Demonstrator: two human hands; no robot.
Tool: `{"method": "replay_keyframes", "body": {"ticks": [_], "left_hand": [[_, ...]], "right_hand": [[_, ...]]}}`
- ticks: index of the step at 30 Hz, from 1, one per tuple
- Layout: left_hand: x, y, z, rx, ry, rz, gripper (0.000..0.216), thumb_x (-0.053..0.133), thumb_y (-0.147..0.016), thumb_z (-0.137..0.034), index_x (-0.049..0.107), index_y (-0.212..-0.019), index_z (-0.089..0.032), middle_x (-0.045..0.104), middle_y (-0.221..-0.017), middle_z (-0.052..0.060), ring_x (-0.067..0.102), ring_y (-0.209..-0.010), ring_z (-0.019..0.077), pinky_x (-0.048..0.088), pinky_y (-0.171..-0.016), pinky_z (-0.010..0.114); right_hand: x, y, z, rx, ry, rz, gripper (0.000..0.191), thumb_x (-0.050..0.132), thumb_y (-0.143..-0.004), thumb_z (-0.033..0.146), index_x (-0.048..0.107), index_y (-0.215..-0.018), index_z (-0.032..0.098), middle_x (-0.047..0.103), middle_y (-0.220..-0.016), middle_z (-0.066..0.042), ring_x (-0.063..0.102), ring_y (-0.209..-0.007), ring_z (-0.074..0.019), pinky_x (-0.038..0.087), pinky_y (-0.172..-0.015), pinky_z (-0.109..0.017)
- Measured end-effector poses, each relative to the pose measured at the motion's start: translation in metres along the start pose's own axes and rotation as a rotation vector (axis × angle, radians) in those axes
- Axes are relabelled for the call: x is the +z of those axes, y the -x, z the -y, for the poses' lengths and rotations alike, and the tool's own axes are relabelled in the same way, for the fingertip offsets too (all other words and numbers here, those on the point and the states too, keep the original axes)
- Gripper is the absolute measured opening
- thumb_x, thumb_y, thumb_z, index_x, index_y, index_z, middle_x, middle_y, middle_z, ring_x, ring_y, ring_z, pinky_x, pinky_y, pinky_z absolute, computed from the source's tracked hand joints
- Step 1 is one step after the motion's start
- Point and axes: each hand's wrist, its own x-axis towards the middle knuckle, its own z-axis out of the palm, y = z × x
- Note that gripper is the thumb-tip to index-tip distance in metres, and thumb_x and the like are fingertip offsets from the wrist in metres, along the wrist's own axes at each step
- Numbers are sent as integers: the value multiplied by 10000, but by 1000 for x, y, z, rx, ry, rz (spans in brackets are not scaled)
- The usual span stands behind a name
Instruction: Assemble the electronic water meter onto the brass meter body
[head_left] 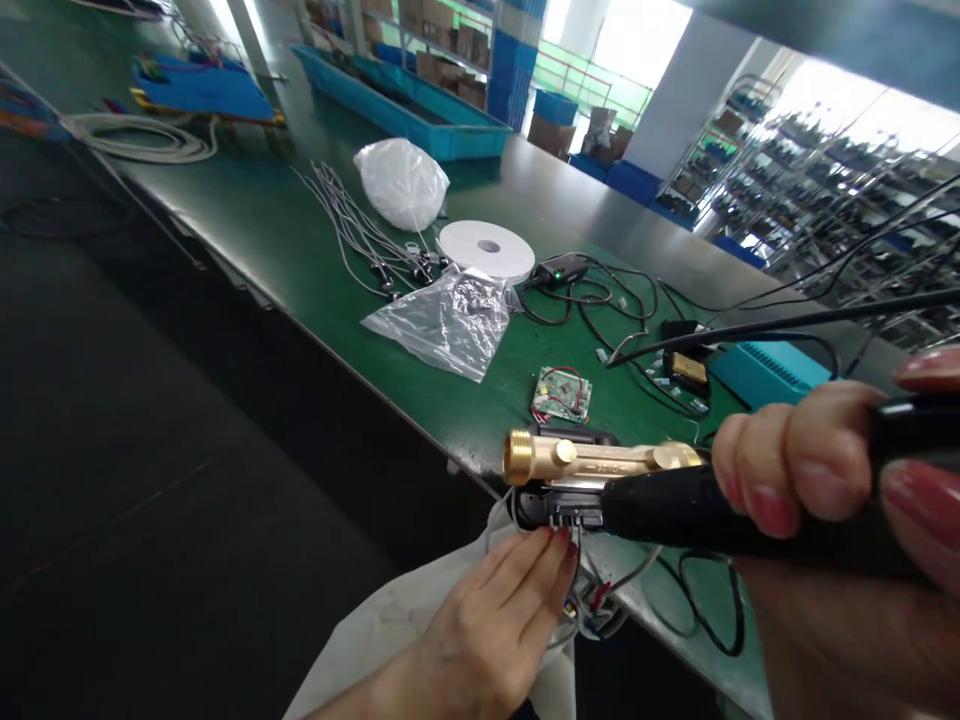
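A brass pipe fitting (615, 458) with a threaded end is joined to a black housing (562, 507) near the bench's front edge. My left hand (495, 625) is closed below it, fingertips pressed together against thin wires (576, 540) at the housing's underside. The thumb is hidden. In my right hand (814, 465), fingers wrap around a thick black handheld tool (675, 505) resembling an electric screwdriver. Its front end meets or overlaps the housing; the tip cannot be seen. Cables (600, 610) hang in a bundle beneath the housing, beside my left hand.
A circuit board (562, 393) lies behind the fitting on the green bench (330, 290). Around it are a clear plastic bag (450, 320), a white reel (486, 248), grey cables (345, 215), a teal box (772, 370) and black cords (592, 290). Farther back stands a blue tray (465, 140).
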Motion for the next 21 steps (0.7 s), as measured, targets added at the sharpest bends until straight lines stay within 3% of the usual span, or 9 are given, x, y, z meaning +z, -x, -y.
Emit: {"method": "replay_keyframes", "body": {"ticks": [21], "left_hand": [[5, 3, 1, 4, 15, -27, 366, 344, -926, -87, 533, -1232, -19, 570, -1286, 149, 455, -1266, 251, 448, -1041, 374]], "right_hand": [[3, 3, -7, -63, -158, 150, 196, 561, -720, 156, 507, -896, 224, 473, -551, 78, 402, -429, -62, 346, -413, -257]]}}
